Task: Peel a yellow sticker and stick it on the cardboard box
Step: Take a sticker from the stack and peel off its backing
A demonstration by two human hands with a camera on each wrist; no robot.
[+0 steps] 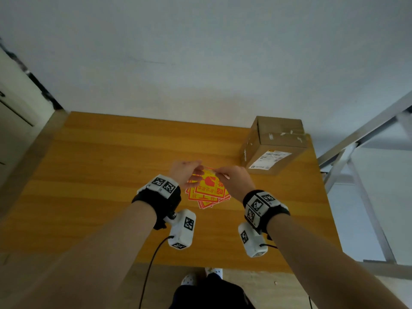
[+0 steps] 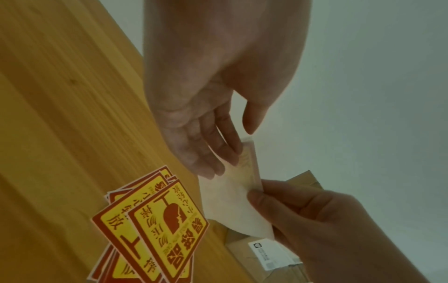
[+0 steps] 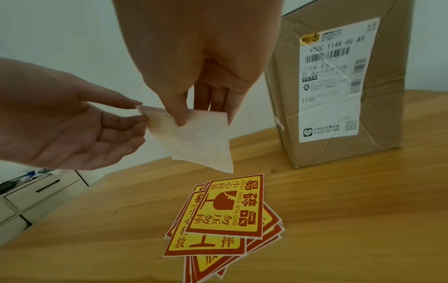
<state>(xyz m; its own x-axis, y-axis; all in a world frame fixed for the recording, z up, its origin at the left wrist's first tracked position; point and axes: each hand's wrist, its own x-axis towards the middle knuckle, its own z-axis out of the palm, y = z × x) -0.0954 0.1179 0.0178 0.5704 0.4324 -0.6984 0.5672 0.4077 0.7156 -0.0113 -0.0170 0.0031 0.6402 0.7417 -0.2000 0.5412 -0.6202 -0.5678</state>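
My right hand (image 1: 219, 172) pinches one sticker (image 3: 194, 139) between thumb and fingers and holds it in the air, its white backing (image 2: 230, 203) facing the wrist cameras. My left hand (image 3: 141, 111) is beside it with relaxed fingers. Its fingertips (image 2: 232, 157) touch the sticker's corner, and the thumb (image 2: 252, 124) sits just apart from it. Directly below both hands, a pile of yellow and red stickers (image 1: 207, 192) lies on the wooden table (image 1: 111, 175). The cardboard box (image 1: 278, 139) stands at the table's far right, a hand's width beyond my right hand.
A white shipping label (image 3: 337, 76) covers the box's near face. A white drawer cabinet (image 3: 41, 193) stands left of the table, and a metal frame (image 1: 356, 141) stands right of it. A wall runs behind the table's far edge.
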